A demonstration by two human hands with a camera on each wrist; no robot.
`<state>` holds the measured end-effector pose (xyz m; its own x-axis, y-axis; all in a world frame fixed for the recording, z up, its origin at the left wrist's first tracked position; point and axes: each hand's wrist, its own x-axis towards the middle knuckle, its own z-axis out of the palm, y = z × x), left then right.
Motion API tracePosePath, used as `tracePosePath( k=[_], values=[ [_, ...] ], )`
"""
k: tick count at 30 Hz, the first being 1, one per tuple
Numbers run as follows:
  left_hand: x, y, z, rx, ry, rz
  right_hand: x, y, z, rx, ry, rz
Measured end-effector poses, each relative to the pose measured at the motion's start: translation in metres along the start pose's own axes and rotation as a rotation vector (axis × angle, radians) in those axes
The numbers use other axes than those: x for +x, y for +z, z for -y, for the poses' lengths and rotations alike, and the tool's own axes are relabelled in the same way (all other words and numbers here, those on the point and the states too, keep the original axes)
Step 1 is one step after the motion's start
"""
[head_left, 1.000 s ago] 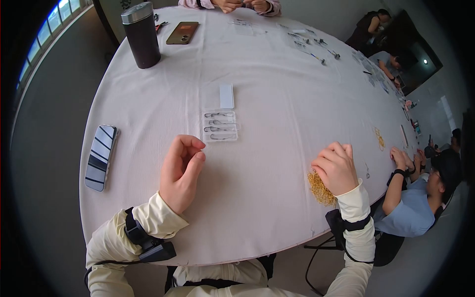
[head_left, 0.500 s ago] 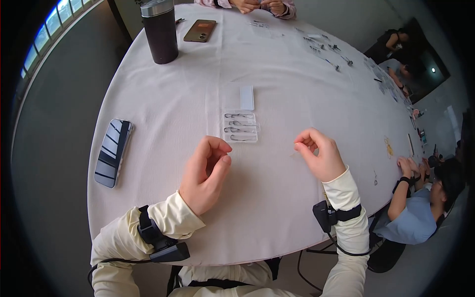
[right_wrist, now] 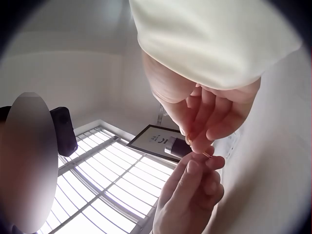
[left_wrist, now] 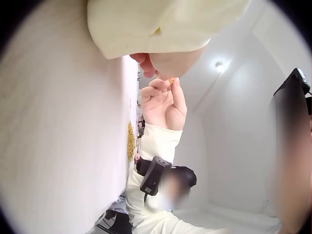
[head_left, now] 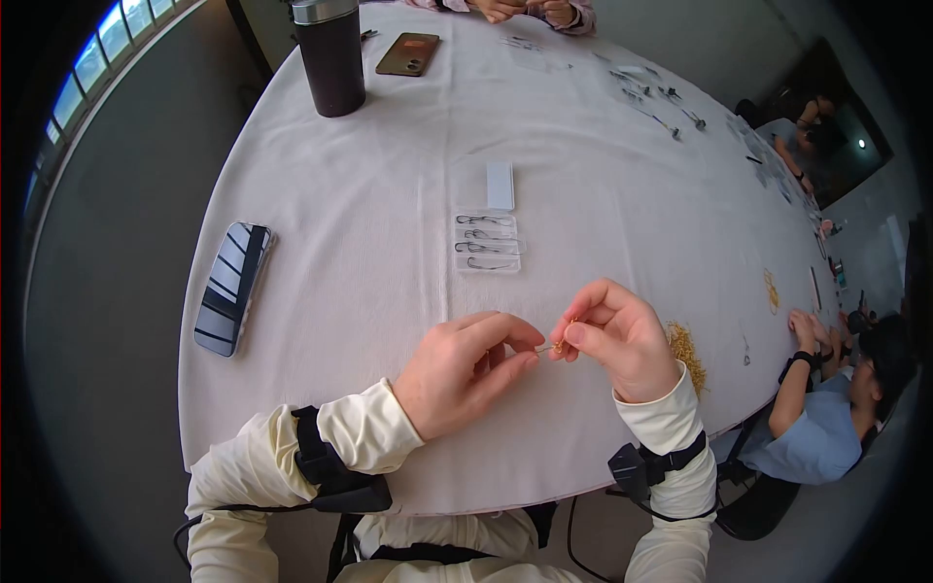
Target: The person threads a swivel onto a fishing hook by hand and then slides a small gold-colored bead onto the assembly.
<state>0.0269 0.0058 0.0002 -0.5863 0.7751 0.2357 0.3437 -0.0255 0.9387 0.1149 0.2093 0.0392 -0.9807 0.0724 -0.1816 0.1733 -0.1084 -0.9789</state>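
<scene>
My left hand and right hand meet over the near part of the table. Between their fingertips is a small gold wire-like piece. The right thumb and fingers pinch it; the left thumb and index finger close on its thin stem. The right wrist view shows a curved gold bit at the right thumb tip. A pile of small gold pieces lies on the cloth beside the right wrist. Beyond the hands sits a clear compartment box with dark fish hooks in its rows.
A white-covered table spreads ahead. A pale flat rectangle lies behind the box. Phones rest at left and far left, beside a dark tumbler. Fine gold strands lie at right. Other people sit around the table.
My right hand has left the gold pile and come left with a small gold piece. The left hand has moved toward it and its fingertips now meet the piece.
</scene>
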Motion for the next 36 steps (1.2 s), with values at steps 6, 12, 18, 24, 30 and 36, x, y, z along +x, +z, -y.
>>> tracePosePath(
  k=[6, 12, 18, 24, 30, 36],
  values=[
    [-0.004, -0.003, -0.006, -0.043, -0.071, 0.029, 0.008, 0.011, -0.008, 0.049, -0.057, 0.004],
    [-0.004, 0.000, -0.001, -0.138, -0.157, 0.022, 0.011, 0.021, -0.024, -0.007, -0.122, -0.077],
    [-0.003, 0.002, 0.004, -0.157, -0.221, -0.040, 0.008, 0.025, -0.023, -0.372, -0.380, -0.092],
    [0.000, 0.005, -0.001, -0.104, -0.260, -0.045, 0.005, 0.024, -0.024, -0.863, -0.673, -0.326],
    [0.012, 0.013, -0.004, 0.060, -0.252, -0.017, -0.001, -0.001, -0.013, -0.547, -0.818, -0.521],
    [0.054, 0.082, 0.005, 0.174, 0.051, 0.057, -0.010, -0.024, -0.005, -0.362, -0.852, -0.843]
  ],
)
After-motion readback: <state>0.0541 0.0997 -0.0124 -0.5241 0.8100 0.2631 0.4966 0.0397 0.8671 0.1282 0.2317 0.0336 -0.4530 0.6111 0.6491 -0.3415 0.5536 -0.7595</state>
